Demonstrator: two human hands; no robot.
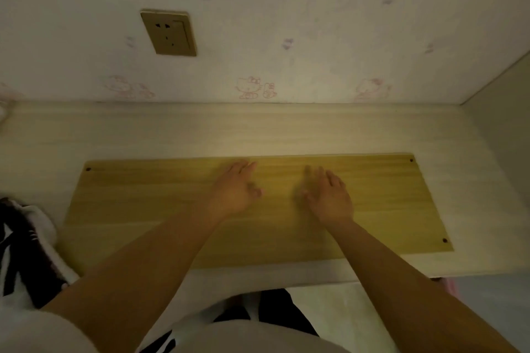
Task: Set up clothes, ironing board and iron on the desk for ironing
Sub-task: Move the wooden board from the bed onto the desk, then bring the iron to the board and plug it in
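Each grip loose and empty, left hand [233, 195] and right hand [329, 199] over flat rectangular wooden board [129, 203].

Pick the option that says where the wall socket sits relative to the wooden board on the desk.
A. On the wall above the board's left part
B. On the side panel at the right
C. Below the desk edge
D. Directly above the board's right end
A: the wall socket is mounted on the wallpapered wall behind the desk, up and over the left part of the wooden board.
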